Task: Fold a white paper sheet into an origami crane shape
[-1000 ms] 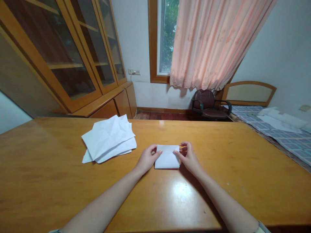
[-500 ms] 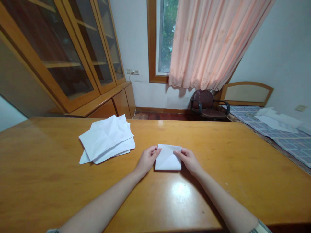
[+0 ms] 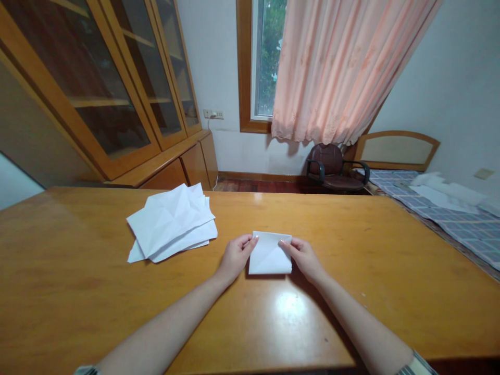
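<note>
A small square of folded white paper is held just above the table, its shadow falling under the near edge. My left hand pinches its upper left corner, thumb on top and fingers behind. At the upper right side my right hand grips it the same way, the thumb lying on the paper's face. A faint diagonal crease crosses the folded paper. The fingers beneath are partly hidden. To the left lies a loose stack of creased white sheets, apart from both hands.
The wooden table spans the foreground. Behind it stand a glass-door cabinet on the left and a brown armchair. A bed with a checked cover is at the right, and a pink curtain hangs over the window.
Almost nothing differs. The folded paper's near edge has shifted very slightly, and both hands keep their hold on it.
</note>
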Motion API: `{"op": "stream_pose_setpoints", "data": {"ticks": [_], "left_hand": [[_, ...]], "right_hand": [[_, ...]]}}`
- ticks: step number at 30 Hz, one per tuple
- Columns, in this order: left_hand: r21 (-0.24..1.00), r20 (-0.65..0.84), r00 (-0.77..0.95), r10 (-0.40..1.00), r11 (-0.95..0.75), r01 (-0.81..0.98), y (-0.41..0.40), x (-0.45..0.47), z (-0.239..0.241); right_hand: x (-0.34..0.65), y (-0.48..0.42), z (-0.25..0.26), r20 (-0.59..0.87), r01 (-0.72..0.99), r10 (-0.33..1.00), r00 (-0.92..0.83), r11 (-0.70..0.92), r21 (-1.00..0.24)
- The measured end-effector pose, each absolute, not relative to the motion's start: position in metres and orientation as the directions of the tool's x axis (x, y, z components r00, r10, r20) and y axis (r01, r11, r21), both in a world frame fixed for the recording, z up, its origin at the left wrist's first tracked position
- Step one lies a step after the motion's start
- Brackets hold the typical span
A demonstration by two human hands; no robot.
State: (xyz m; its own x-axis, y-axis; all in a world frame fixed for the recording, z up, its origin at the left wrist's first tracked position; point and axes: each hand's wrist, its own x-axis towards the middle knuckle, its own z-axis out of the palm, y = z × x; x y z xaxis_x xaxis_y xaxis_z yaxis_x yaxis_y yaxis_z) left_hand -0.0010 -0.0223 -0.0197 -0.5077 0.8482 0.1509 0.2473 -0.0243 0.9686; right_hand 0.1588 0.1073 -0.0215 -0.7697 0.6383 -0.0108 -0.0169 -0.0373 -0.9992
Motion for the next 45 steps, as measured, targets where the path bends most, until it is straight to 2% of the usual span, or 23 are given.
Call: {"op": "stream_pose_setpoints", "data": {"ticks": [12, 17, 19, 24, 31, 35, 38, 42, 45], "left_hand": [[0.962, 0.161, -0.535, 0.829, -0.011, 0.272, -0.021, -0.001, -0.021], [0.984, 0.138, -0.497, 0.857, -0.062, 0.166, -0.018, 0.002, -0.02], [0.994, 0.084, -0.442, 0.893, -0.047, 0.095, -0.018, 0.004, -0.02], [0.991, -0.132, -0.239, 0.962, 0.128, -0.032, -0.018, 0.011, -0.024], [0.985, -0.165, -0.271, 0.948, 0.142, -0.101, -0.015, 0.011, -0.028], [0.98, -0.184, -0.278, 0.943, 0.155, -0.124, -0.015, 0.011, -0.027], [0.982, -0.173, -0.309, 0.935, 0.141, -0.125, -0.014, 0.012, -0.027], [0.996, -0.083, -0.447, 0.891, 0.062, -0.062, -0.014, 0.01, -0.024], [1.0, -0.002, -0.56, 0.829, 0.01, 0.01, -0.015, 0.01, -0.019]], "right_hand": [[0.159, 0.106, -0.022, 0.002, -0.005, 0.645, -0.764, -0.002, -1.0], [0.159, 0.108, -0.021, 0.038, -0.009, 0.694, -0.719, 0.045, -0.999], [0.159, 0.11, -0.02, 0.044, -0.015, 0.729, -0.683, 0.045, -0.999], [0.161, 0.112, -0.015, 0.069, -0.039, 0.782, -0.619, 0.057, -0.998], [0.16, 0.107, -0.01, 0.087, -0.011, 0.824, -0.56, 0.098, -0.995], [0.157, 0.108, -0.011, 0.069, -0.05, 0.824, -0.562, 0.05, -0.997], [0.156, 0.109, -0.009, 0.01, -0.116, 0.793, -0.609, -0.077, -0.99], [0.156, 0.105, -0.008, -0.077, -0.192, 0.668, -0.74, -0.32, -0.928], [0.155, 0.095, -0.011, -0.07, -0.147, 0.526, -0.848, -0.359, -0.922]]}}
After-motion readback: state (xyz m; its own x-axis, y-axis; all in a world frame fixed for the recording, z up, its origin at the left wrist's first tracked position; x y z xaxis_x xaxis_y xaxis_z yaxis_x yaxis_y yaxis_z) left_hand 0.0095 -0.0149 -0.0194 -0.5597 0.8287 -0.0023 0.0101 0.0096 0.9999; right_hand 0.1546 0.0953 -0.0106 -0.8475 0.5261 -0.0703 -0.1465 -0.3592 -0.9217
